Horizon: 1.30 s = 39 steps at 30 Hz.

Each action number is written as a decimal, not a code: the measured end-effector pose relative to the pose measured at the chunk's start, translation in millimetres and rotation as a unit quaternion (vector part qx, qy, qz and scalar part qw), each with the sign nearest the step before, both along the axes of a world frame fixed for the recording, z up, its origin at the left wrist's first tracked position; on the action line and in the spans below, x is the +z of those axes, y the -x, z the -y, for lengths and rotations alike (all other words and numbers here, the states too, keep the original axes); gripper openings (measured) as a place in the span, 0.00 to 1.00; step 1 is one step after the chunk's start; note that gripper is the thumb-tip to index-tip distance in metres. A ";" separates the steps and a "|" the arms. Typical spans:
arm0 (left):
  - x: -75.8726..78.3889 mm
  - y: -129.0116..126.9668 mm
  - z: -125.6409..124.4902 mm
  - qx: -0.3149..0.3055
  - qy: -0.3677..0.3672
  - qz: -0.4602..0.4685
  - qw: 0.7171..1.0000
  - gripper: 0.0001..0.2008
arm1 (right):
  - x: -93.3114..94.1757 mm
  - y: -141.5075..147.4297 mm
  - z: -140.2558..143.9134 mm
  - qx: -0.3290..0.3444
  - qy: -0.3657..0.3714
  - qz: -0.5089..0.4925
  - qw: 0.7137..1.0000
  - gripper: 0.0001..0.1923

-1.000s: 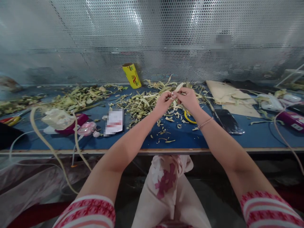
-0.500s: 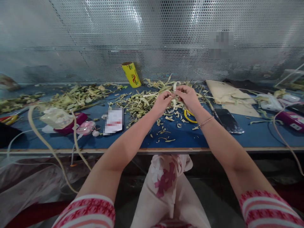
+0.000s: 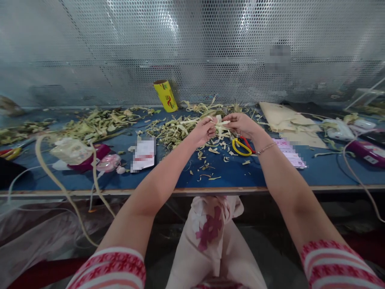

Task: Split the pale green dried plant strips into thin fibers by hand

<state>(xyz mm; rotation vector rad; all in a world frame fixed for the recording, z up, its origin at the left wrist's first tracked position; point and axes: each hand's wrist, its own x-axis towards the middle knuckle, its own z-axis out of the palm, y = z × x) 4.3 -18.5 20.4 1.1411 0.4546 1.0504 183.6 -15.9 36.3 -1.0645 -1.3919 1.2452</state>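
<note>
Between my two hands is a pale, whitish-green strip of plant material (image 3: 220, 121), which looks like a peeled dried leaf or stalk. My left hand (image 3: 205, 131) pinches its left end with the fingers closed. The other end is in the closed fingertips of my right hand (image 3: 243, 125). Under and behind them lies a heap of dried greenish leaf strips (image 3: 177, 131). Scissors with red and yellow handles (image 3: 241, 147) rest on the blue table just below my right hand; their blades are partly hidden among the scraps.
A yellow tube (image 3: 166, 96) leans near the perforated metal wall. One phone (image 3: 144, 154) lies left, another with a lit screen (image 3: 290, 152) right. Brown paper (image 3: 281, 116) sits behind that. More leaves (image 3: 99, 122) cover the left, beside a cable (image 3: 57, 180) and a pink gadget (image 3: 108, 163).
My right hand has moved slightly right and down, and the strip now stretches between both hands. More of the scissors shows. The right phone's screen has lit up.
</note>
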 end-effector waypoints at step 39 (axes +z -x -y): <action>-9.1 -9.3 8.9 -0.030 -0.074 -0.103 0.991 0.12 | -8.8 26.9 4.3 -0.044 -0.186 0.112 0.975 0.15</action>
